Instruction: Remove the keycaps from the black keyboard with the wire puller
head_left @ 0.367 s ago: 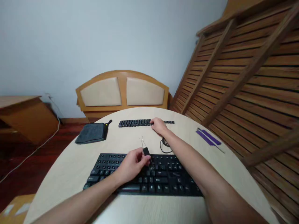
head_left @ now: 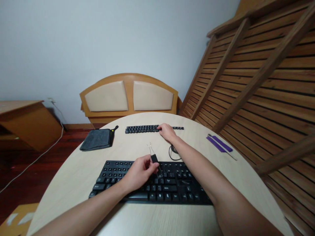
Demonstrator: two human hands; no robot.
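Observation:
My left hand [head_left: 140, 173] is closed on a wire keycap puller [head_left: 154, 158] with a black grip. Its wire ends stick out above and below the fingers, over the black keyboard [head_left: 137, 197]. The keyboard's upper left part has bare switches where caps are off; the lower rows carry keycaps. Farther back, my right hand [head_left: 167, 131] reaches to rows of loose black keycaps [head_left: 141, 129] lined up on the table. Its thumb and fingers pinch at a keycap [head_left: 158, 128] at the right part of these rows, mostly hidden by the fingertips.
On the round table [head_left: 73, 183] a dark grey zip pouch [head_left: 96, 140] lies at the left. A coiled black cable [head_left: 173, 153] is partly under my right forearm. At the right are purple strips [head_left: 219, 144] with a thin metal rod. A slatted wooden frame [head_left: 265, 85] leans beyond.
The hands hold nearly the same places. My right hand has shifted very slightly left at the keycap rows, and the view has moved a little.

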